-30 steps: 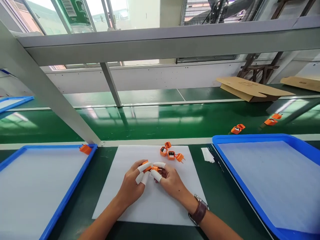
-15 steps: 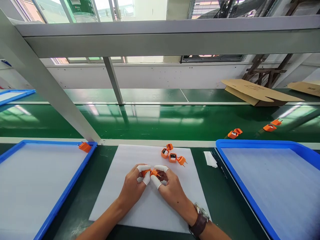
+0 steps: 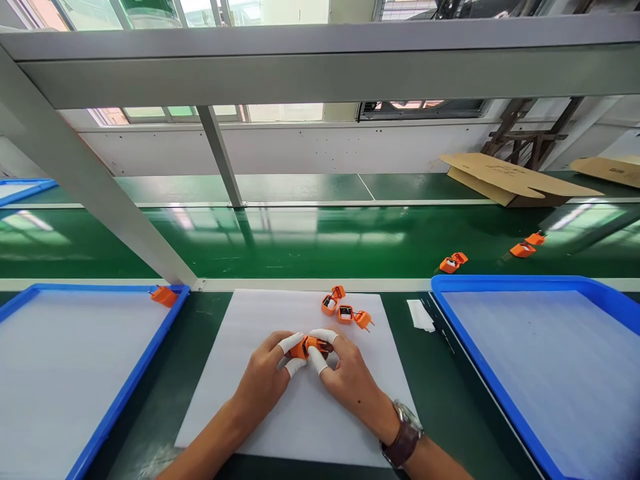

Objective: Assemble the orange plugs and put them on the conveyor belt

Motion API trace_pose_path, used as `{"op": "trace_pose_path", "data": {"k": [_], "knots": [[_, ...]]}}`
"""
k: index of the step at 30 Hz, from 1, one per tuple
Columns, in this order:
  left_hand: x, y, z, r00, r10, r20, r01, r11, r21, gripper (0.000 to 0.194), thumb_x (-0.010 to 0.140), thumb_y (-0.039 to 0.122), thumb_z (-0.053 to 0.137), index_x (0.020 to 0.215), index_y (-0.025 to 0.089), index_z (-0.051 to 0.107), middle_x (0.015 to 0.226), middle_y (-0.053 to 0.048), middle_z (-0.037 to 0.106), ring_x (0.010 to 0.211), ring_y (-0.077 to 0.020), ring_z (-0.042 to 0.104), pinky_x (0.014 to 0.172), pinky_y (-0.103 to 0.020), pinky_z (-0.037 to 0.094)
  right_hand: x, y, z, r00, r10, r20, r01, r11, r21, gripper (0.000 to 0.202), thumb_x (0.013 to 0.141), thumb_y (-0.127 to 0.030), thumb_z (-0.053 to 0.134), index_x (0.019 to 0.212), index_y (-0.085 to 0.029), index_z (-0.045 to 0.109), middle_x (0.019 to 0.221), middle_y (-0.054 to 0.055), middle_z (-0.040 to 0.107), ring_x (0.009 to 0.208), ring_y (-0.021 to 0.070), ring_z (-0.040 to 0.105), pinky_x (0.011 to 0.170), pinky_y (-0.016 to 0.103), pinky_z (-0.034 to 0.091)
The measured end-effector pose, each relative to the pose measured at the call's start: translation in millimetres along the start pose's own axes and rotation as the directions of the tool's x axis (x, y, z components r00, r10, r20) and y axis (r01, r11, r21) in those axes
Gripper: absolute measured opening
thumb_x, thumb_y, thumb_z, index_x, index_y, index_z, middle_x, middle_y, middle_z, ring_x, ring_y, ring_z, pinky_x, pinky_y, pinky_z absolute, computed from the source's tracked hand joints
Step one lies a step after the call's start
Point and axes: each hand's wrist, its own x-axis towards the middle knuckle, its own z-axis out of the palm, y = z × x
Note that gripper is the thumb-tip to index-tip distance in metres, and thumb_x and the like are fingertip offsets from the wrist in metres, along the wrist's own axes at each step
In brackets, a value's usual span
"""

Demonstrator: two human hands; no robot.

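Both hands pinch one small orange plug housing [image 3: 306, 347] above the white sheet [image 3: 280, 427]. Its two halves now meet or nearly meet; the fingers hide the exact fit. My left hand [image 3: 265, 370] grips the left part between thumb and forefinger. On the right part, with what look like prongs toward the right, closes my right hand [image 3: 350, 373]. White finger cots cover the thumb and forefinger of each hand. Just beyond, an open orange plug housing [image 3: 329, 304] and another open plug housing [image 3: 346, 314] lie on the sheet, dark parts showing inside.
A blue-rimmed tray [image 3: 145, 380] stands at left, an orange plug [image 3: 164, 296] at its far corner. Another blue-rimmed tray [image 3: 480, 380] is at right, beside a white scrap [image 3: 420, 315]. Open orange housings [image 3: 450, 265] lie on the green belt [image 3: 300, 247]. A metal frame [image 3: 320, 73] crosses overhead.
The two orange halves in my hands have come together from an opened-out position. The housings on the belt have shifted left. The view has moved slightly.
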Motion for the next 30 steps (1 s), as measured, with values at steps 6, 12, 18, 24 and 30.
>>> {"op": "trace_pose_path", "data": {"k": [6,12,18,24,30], "knots": [[0,-1,2.9,0.999,0.034,-0.022,-0.033,0.999,0.036,0.036,0.090,0.020,0.066,0.125,0.029,0.063,0.112,-0.007,0.070,0.099,-0.0217,0.070,0.085,-0.035,0.062,2,3,1,0.999,0.048,0.017,-0.049,0.998,0.050,0.020,0.093,-0.023,0.058,0.112,-0.023,0.065,0.100,0.006,0.068,0.087,0.0209,0.065,0.079,0.036,0.057],[-1,-2,6.6,0.999,0.025,-0.048,-0.022,0.998,0.053,0.035,0.090,0.019,0.065,0.123,0.030,0.064,0.109,-0.005,0.070,0.097,-0.0212,0.071,0.081,-0.033,0.062,4,11,-1,0.993,0.113,0.043,-0.116,0.988,0.098,0.017,0.093,-0.027,0.060,0.108,-0.022,0.067,0.100,0.007,0.069,0.088,0.0216,0.067,0.080,0.037,0.058],[0,-2,7.7,0.998,0.026,-0.054,-0.023,0.999,0.048,0.038,0.088,0.016,0.067,0.124,0.030,0.064,0.109,-0.004,0.070,0.098,-0.0202,0.071,0.082,-0.031,0.062,4,8,0,0.992,0.096,0.087,-0.108,0.983,0.147,0.018,0.093,-0.025,0.058,0.110,-0.023,0.066,0.103,0.006,0.068,0.089,0.0208,0.066,0.080,0.036,0.058],[1,-1,10.8,0.997,0.035,-0.067,-0.032,0.998,0.051,0.039,0.091,0.015,0.061,0.127,0.030,0.063,0.108,-0.006,0.070,0.096,-0.0211,0.071,0.080,-0.033,0.062,10,6,-3,0.982,0.147,0.117,-0.166,0.971,0.175,0.016,0.092,-0.025,0.058,0.104,-0.022,0.068,0.100,0.006,0.069,0.087,0.0202,0.066,0.079,0.035,0.057],[-4,-3,14.5,0.997,0.055,-0.056,-0.051,0.996,0.068,0.044,0.091,0.011,0.058,0.131,0.029,0.060,0.112,-0.008,0.067,0.100,-0.0227,0.067,0.083,-0.037,0.060,16,8,-5,0.948,0.240,0.209,-0.285,0.933,0.220,0.016,0.086,-0.025,0.064,0.099,-0.019,0.069,0.087,0.004,0.071,0.079,0.0197,0.067,0.072,0.033,0.057]]}}
